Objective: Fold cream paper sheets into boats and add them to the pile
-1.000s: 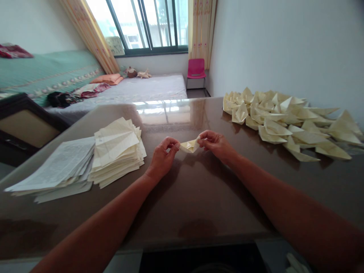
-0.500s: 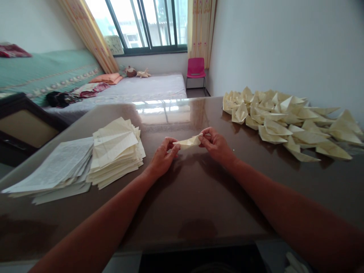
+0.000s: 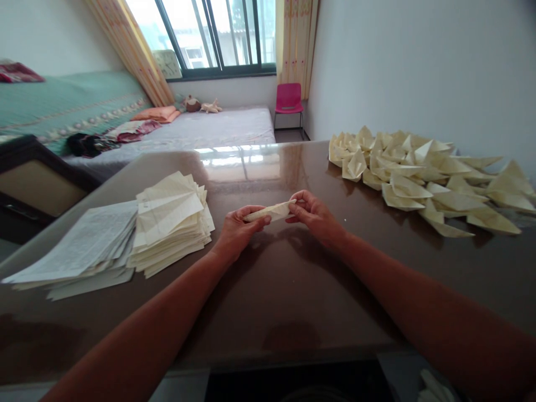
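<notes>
A small folded piece of cream paper (image 3: 270, 211) is stretched flat between both hands, just above the glossy brown table (image 3: 293, 279). My left hand (image 3: 239, 229) pinches its left end and my right hand (image 3: 315, 213) pinches its right end. A stack of flat cream sheets (image 3: 170, 223) lies to the left of my left hand. A heap of folded cream paper shapes (image 3: 422, 173) lies to the right, beyond my right hand.
Printed sheets (image 3: 79, 248) lie beside the stack at the left. Behind the table are a bed (image 3: 201, 131), a pink chair (image 3: 288, 103) and a window. A white wall runs along the right. A dark wooden frame (image 3: 37, 184) stands at the left.
The folded paper was pulled out from a short puffed shape into a longer, flatter strip. Both hands shifted slightly apart and to the left.
</notes>
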Demonstrator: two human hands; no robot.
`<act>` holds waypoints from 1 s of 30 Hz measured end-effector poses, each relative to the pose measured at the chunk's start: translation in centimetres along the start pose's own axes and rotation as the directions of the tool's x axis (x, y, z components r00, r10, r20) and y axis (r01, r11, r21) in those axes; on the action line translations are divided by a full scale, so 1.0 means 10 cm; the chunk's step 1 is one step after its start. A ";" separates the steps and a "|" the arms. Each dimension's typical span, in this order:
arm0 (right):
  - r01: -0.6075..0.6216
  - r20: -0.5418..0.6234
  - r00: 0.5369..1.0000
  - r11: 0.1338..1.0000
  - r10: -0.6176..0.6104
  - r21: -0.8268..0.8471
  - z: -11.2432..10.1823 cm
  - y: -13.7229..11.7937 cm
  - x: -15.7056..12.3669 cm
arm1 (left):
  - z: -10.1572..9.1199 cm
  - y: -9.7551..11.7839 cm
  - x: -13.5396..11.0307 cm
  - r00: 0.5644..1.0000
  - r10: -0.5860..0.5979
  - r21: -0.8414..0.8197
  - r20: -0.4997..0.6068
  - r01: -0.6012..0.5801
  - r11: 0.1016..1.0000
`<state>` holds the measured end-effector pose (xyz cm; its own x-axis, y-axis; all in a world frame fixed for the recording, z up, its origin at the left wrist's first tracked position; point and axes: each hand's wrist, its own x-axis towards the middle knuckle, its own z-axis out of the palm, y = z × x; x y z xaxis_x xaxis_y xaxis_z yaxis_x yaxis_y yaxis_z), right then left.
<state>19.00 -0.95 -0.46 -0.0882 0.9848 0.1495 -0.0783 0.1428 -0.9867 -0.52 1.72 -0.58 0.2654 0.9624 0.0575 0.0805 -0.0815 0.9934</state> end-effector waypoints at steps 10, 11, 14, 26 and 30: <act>-0.019 0.046 0.999 0.980 0.028 -0.197 0.00 0.02 -0.03 | 0.05 0.07 -0.08 0.992 0.124 0.283 0.005 -0.121 0.951; -0.013 0.038 0.999 0.978 0.022 -0.208 0.00 0.02 -0.03 | 0.06 0.07 -0.09 0.992 0.126 0.290 0.011 -0.124 0.949; 0.005 0.021 1.000 0.975 0.000 -0.223 -0.01 -0.01 -0.03 | 0.07 0.08 -0.10 0.991 0.132 0.311 0.013 -0.129 0.942; -0.033 0.094 0.993 0.952 0.065 -0.305 -0.10 -0.01 0.00 | 0.05 0.00 -0.08 0.967 0.150 0.463 0.205 -0.231 0.856; 0.009 0.149 0.986 0.856 0.079 -0.517 -0.24 0.04 0.01 | -0.03 -0.06 -0.06 0.934 0.227 0.574 0.276 -0.349 0.740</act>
<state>21.30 -0.54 -1.01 -0.2410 0.9673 0.0787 0.4457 0.1823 -0.8764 -0.99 1.22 -1.21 0.5309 0.8092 0.2515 0.5189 -0.5451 0.6585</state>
